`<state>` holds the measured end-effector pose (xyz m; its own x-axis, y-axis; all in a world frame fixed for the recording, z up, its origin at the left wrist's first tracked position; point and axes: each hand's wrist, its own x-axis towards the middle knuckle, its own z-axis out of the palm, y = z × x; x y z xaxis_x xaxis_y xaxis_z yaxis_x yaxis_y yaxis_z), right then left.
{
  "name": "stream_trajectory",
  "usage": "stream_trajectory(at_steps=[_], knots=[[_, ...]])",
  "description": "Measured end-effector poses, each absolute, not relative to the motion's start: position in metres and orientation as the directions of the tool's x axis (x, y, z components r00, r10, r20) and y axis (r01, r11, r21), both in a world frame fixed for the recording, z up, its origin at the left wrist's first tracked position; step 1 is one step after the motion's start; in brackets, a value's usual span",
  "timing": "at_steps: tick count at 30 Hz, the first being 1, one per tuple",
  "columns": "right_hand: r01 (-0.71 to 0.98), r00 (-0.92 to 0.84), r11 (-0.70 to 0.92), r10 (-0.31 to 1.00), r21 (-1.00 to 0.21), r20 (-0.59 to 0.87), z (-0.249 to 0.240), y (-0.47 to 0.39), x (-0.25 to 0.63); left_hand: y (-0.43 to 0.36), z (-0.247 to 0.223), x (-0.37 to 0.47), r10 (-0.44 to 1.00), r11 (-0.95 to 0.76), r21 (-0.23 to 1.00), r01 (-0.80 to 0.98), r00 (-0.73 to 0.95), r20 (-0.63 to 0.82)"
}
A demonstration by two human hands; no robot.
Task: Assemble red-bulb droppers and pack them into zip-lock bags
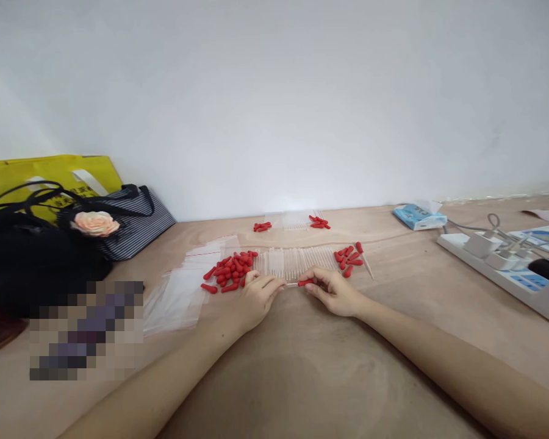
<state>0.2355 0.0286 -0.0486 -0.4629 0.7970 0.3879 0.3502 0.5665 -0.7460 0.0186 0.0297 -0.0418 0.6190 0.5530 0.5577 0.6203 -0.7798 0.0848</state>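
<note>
Between my hands lies a clear thin dropper tube (292, 285). My left hand (257, 297) is closed on its left end, fingers bent over it. My right hand (333, 294) pinches a red rubber bulb (304, 282) at the tube's right end; how far the bulb sits over it I cannot tell. Just beyond my hands is a row of clear dropper tubes (297, 261). A heap of red bulbs (229, 268) lies beside my left hand. More red bulbs (343, 259) lie past my right hand, near a dropper (367, 264) with its bulb on.
Clear zip bags (185, 286) lie at left. Farther back are another bag (295, 219) and two small bulb groups (319, 222). A striped bag (137, 222) and black bag (32, 262) stand left. Tissues (418, 216) and a power strip (498, 274) are right.
</note>
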Motion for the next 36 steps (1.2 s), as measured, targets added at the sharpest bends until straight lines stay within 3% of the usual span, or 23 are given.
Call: stream_trajectory(at_steps=[11,20,26,36], knots=[[0.335,-0.52,0.708,0.689,-0.622,0.505,-0.045,0.024,0.231,0.028,-0.041,0.018,0.51,-0.805,0.056,0.591,0.638,0.577],[0.49,-0.521,0.803,0.582,-0.339,0.625,-0.05,0.024,0.233,0.021,-0.033,0.023,0.487,-0.804,-0.032,0.594,0.687,0.54],[0.503,-0.558,0.814,0.563,-0.29,0.61,-0.049,0.023,0.233,0.017,-0.028,0.024,0.47,-0.809,-0.061,0.585,0.706,0.529],[0.518,-0.583,0.814,0.561,-0.264,0.588,-0.047,0.023,0.23,0.024,-0.042,0.027,0.451,-0.838,0.008,0.546,0.683,0.575]])
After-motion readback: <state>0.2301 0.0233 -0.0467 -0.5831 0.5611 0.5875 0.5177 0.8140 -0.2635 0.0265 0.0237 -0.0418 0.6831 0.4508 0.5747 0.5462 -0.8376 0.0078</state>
